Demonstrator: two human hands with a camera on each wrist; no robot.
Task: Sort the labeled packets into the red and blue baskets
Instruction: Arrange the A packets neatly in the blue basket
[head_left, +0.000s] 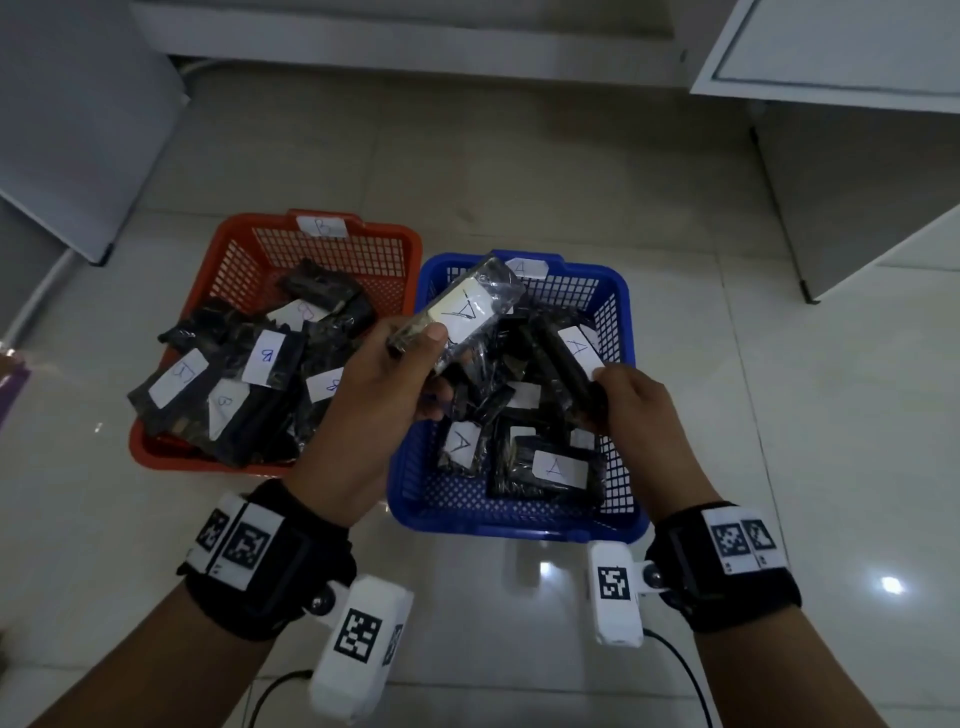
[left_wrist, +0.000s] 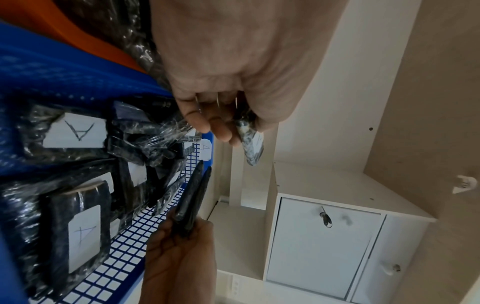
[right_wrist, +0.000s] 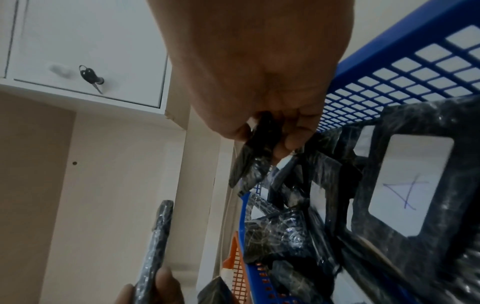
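While both hands work over the blue basket (head_left: 511, 522), the left hand (head_left: 382, 387) pinches an A-labelled packet (head_left: 462, 312) by its near end, long axis slanting up and away toward the far rim. Just right, the right hand (head_left: 631, 402) grips another packet (head_left: 569, 364), seemingly also an A. Farther left, the red basket (head_left: 363, 236) holds B packets, so a straight drop should serve.

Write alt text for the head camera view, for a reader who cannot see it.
Two hands each hold a black wrapped packet over a blue basket tagged A: the left hand grips a packet labeled A, the right hand another A packet. Beside it, a red basket tagged B holds B packets on a tiled floor.
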